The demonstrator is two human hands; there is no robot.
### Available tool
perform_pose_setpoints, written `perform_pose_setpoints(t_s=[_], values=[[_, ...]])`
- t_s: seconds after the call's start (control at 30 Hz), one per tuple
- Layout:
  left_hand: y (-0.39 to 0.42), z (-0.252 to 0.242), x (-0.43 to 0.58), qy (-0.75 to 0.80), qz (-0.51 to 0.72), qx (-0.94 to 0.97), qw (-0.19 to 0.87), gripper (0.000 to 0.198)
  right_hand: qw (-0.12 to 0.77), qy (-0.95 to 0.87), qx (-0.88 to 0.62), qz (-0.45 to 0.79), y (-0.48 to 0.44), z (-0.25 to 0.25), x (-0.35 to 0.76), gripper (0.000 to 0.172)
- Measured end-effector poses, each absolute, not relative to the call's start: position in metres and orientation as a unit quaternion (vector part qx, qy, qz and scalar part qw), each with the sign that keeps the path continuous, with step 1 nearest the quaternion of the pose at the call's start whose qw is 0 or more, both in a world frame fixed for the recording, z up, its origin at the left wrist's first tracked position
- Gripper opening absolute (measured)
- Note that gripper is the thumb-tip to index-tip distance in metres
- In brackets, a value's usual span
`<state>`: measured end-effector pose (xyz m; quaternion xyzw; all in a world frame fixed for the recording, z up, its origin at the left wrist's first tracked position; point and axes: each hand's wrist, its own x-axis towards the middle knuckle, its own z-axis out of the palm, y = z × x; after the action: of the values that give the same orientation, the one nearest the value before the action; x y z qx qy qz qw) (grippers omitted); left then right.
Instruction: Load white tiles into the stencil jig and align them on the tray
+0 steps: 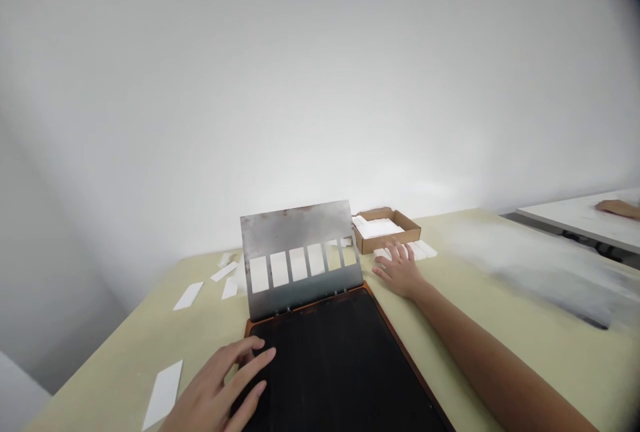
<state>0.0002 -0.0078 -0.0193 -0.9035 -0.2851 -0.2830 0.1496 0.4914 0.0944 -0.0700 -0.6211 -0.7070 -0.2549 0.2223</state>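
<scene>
A black pad with an orange-brown rim (340, 365) lies on the pale yellow table in front of me. Hinged at its far edge, a grey metal stencil plate (299, 255) with several rectangular windows stands raised. My left hand (220, 389) rests on the pad's near left corner, fingers spread and holding nothing. My right hand (399, 271) lies flat and open on the table right of the plate, fingertips touching white strips (423, 250) laid in front of a small cardboard box (385, 229) filled with white strips.
Loose white strips (189, 295) lie scattered on the table's left side, one long strip (164, 394) near the front left edge. Another person's hand (617, 207) rests on a separate white table at far right. A white wall stands behind.
</scene>
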Motion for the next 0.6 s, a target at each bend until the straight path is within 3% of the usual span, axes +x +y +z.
perform_pose_setpoints(t_s=[0.23, 0.6], values=[[-0.008, -0.018, 0.003, -0.280, -0.277, -0.908, 0.142, 0.042, 0.267, -0.667, -0.657, -0.229, 0.098, -0.071, 0.489, 0.043], [-0.002, -0.011, 0.002, -0.338, -0.337, -0.877, 0.054, 0.040, 0.354, -0.333, -0.864, -0.133, 0.092, -0.049, 0.626, 0.039]])
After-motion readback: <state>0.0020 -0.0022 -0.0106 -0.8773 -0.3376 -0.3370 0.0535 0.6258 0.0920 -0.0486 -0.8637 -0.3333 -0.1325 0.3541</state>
